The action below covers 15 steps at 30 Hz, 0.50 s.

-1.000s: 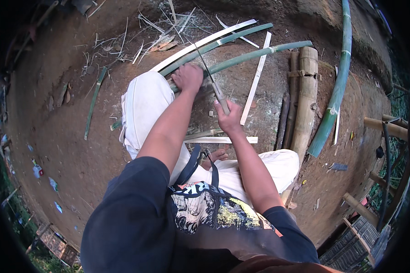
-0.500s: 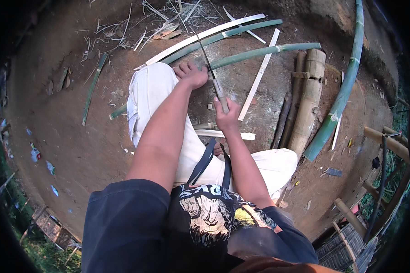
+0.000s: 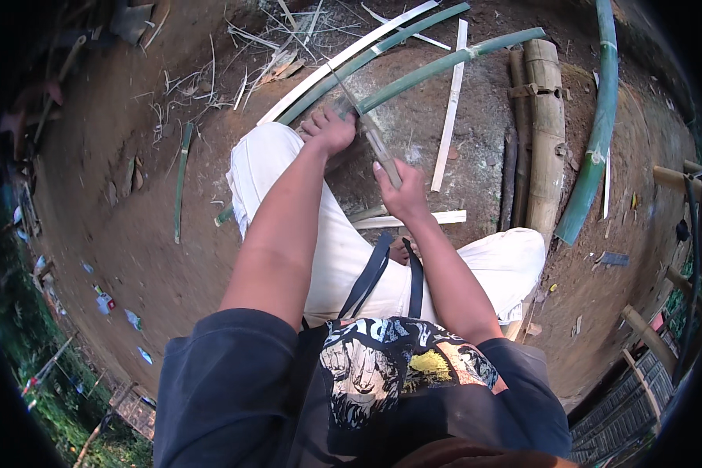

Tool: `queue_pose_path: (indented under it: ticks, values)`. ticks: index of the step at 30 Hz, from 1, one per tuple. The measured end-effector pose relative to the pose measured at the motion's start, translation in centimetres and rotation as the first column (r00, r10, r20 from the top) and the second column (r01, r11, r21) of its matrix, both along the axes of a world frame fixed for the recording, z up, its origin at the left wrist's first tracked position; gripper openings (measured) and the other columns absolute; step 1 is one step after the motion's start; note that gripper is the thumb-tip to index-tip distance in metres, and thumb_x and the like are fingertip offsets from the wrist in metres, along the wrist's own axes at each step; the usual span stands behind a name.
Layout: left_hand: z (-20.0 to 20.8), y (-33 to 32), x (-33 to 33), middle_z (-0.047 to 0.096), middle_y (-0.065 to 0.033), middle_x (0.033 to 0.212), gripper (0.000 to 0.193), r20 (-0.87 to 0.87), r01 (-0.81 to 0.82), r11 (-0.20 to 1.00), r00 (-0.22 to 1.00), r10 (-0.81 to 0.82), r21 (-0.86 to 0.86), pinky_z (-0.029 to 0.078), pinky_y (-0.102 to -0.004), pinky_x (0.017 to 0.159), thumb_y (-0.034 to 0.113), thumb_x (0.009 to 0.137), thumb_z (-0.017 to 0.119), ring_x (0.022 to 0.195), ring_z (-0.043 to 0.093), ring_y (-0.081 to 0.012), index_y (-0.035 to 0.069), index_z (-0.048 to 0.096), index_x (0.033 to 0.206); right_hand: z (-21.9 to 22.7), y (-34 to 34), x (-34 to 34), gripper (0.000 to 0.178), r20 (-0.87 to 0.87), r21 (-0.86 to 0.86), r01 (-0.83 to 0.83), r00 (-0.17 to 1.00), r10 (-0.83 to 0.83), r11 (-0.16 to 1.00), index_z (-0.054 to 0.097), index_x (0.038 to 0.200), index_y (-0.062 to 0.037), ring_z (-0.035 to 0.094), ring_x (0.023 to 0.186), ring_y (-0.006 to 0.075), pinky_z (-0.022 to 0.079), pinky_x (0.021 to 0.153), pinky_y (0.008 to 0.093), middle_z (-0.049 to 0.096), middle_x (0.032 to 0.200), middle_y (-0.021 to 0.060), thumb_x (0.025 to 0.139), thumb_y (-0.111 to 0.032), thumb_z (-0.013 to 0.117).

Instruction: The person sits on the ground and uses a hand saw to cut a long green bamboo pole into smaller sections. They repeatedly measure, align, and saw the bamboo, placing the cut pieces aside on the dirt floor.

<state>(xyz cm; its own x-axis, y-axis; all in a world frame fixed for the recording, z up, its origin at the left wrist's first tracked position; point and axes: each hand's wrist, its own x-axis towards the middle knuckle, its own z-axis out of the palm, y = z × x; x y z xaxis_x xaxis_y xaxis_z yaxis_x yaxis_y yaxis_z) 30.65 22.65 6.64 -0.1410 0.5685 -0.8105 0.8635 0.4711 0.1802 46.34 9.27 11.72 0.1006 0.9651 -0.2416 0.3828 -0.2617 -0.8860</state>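
Note:
My right hand [image 3: 405, 193] grips the pale handle of a long, thin-bladed knife [image 3: 379, 144]. Its blade points away from me and leans left, crossing a green split bamboo strip [image 3: 429, 72] at the strip's near end. Just left of the blade, my left hand [image 3: 331, 130] has its fingers curled on the bamboo beside my bent knee. The part of the strip under those fingers is mostly hidden. Beyond that hand lie another green bamboo strip [image 3: 382, 51] and a pale split strip [image 3: 320, 78], side by side.
On the right lie a thick green bamboo length [image 3: 597, 164] and a dry bamboo log [image 3: 546, 132] with a slimmer pole beside it. A pale slat [image 3: 450, 109] rests on the earth ahead. Shavings [image 3: 265, 58] are scattered at the far left. Another slat [image 3: 437, 220] lies near my foot.
The whole view has turned and shifted a little. My right hand has moved slightly right relative to my left, and the knife leans further left. My left hand stays on the bamboo.

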Motion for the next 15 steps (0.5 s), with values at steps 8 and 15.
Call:
queue_pose_path:
  ticks: [8,15]
  values:
    - [0.8,0.3,0.2,-0.004,-0.0228,0.167,0.085,-0.003,0.008,1.000,1.000,-0.008,-0.021,-0.005,-0.0604,0.120,0.063,0.100,0.028,0.150,-0.008,-0.0515,0.011,-0.001,0.162,4.7,-5.9,3.2,0.020,-0.058,-0.104,-0.029,0.998,0.023,0.994,0.065,0.083,-0.0003,0.062,0.056,0.0302,0.047,0.056,0.0394,0.061,0.064,0.0159,0.094,-0.017,0.065]
    - [1.0,-0.4,0.2,-0.003,-0.0247,0.166,0.087,-0.005,0.009,1.000,1.000,-0.009,-0.005,-0.002,-0.0608,0.120,0.066,0.100,0.025,0.151,-0.006,-0.0511,0.011,-0.001,0.161,4.8,-8.1,4.4,0.017,-0.058,-0.086,-0.005,0.998,0.000,0.996,0.066,0.084,0.0007,0.063,0.054,0.0287,0.047,0.055,0.0384,0.060,0.061,0.0154,0.092,-0.014,0.065]
